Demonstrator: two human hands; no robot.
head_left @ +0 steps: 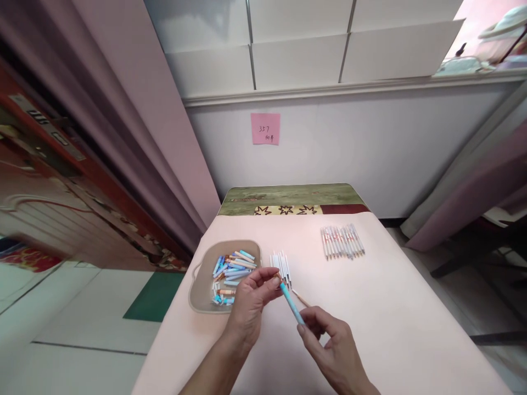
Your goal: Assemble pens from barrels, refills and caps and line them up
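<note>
A light-blue pen barrel is held slantwise over the table between my two hands. My right hand pinches its lower end between thumb and fingers. At the upper end, the fingertips of my left hand close on a small orange-brown pen part, mostly covered by the fingers. Several white pen refills lie side by side just beyond my left hand. A thin tan stick-like piece rests on the table behind the barrel, partly hidden.
To the left, a beige plastic basket contains blue, tan and brown pen parts. Several clear-bodied pens lie in a row at the back right of the pink-covered table. A pink note is stuck to the wall behind.
</note>
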